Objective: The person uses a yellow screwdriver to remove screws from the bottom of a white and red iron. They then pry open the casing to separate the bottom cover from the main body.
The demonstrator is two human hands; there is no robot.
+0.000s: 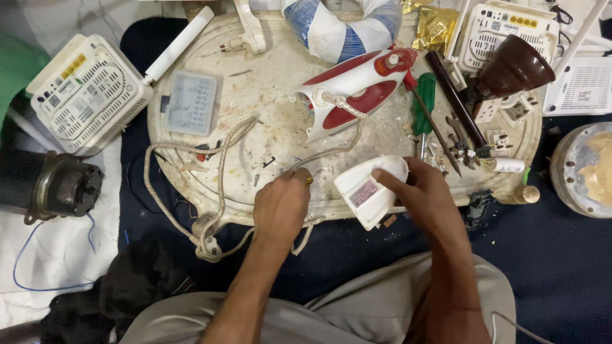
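Two hands work at the near edge of the round bench [268, 38], seen from the head camera looking straight down. The right hand [424, 191] grips a white plastic cover [370, 191], thumb on its upper rim and fingers curled under its right side. The cover lies tilted, its long axis running from lower left up to the right, and a pink label on it faces the camera. The left hand [280, 204] is clenched around a small tool with a yellow tip [308, 180]; only the tip shows, so I cannot tell what kind of tool it is. This tip points to the right, toward the left end of the cover, and is just beside it but not touching. So the cover lies to the right of the left hand and inside the right hand.

Behind both hands, further on the bench, the red and white iron [357, 89] lies on its side, nose toward the upper right. Its braided cord [220, 159] runs from the iron down past the left hand and over the bench edge. A green screwdriver [422, 105] lies to the right of the iron, well apart from both hands.
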